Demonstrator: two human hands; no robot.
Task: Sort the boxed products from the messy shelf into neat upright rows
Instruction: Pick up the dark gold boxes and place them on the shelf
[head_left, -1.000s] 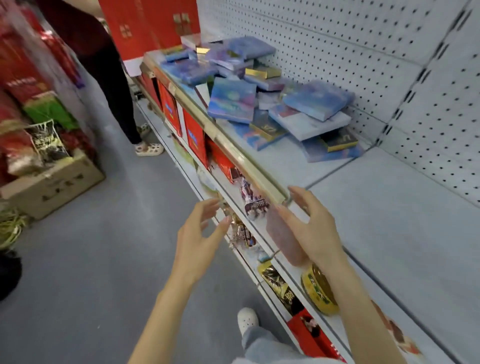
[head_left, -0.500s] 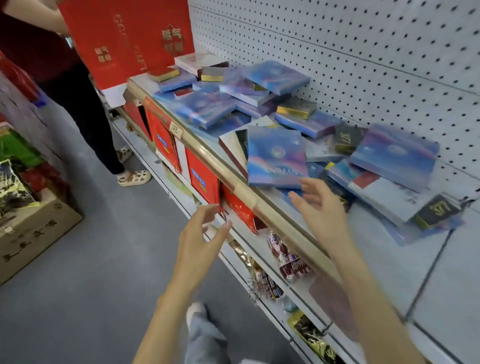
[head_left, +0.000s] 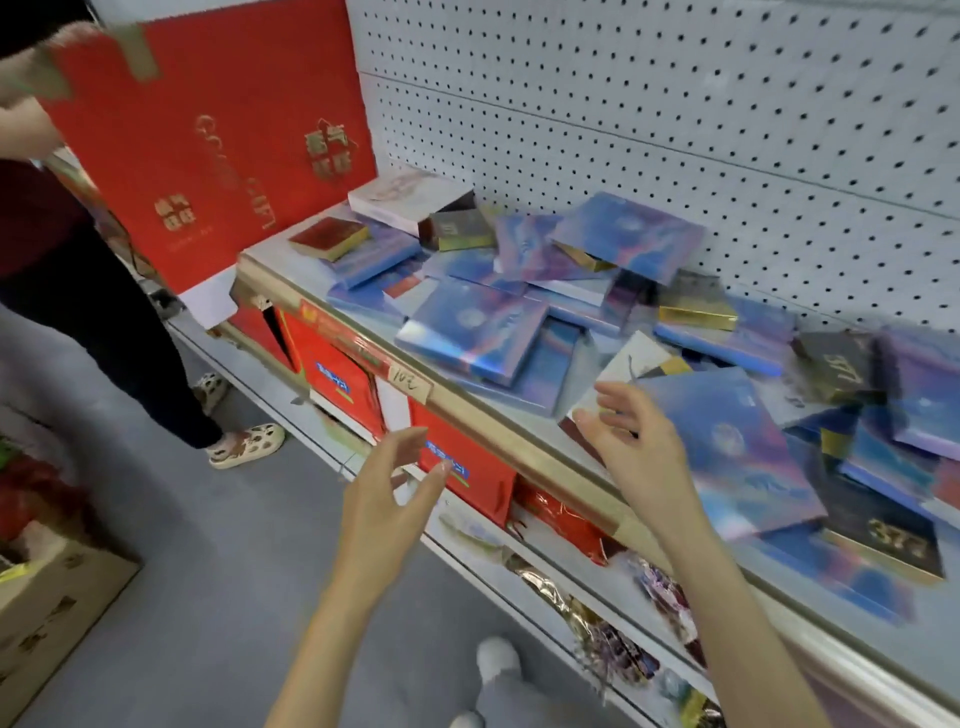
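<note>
Your right hand (head_left: 641, 452) is over the front edge of the upper shelf (head_left: 524, 447), fingers spread and lightly bent, holding nothing. Its fingertips are just beside the near corner of a blue holographic box (head_left: 737, 447) that lies flat and askew. Motion blur makes it impossible to tell whether they touch it. Your left hand (head_left: 387, 499) is lower, in front of the shelf's gold rail. It is also spread and holds nothing.

The boxed products (head_left: 597, 291) are a loose heap along the shelf against the white pegboard (head_left: 675, 130). None of them stands upright. Most are blue-violet boxes with a moon-like disc, such as the tilted one (head_left: 472, 330) near the middle, and their printing is too blurred to read. Among them are these:
- A black box (head_left: 893, 540) at the near right has gold digits that look like "377".
- A small red box with gold edges (head_left: 330, 236) lies at the far end.
- A white box (head_left: 410, 195) lies behind the red one.

A handwritten tag (head_left: 408, 382) on the rail reads "10元". Below it, red packs (head_left: 467, 483) with blue labels fill the lower shelf. At the far left another person (head_left: 104, 322) holds up a large red gift box (head_left: 218, 145) lettered "GOOD GIFT" in gold.
</note>
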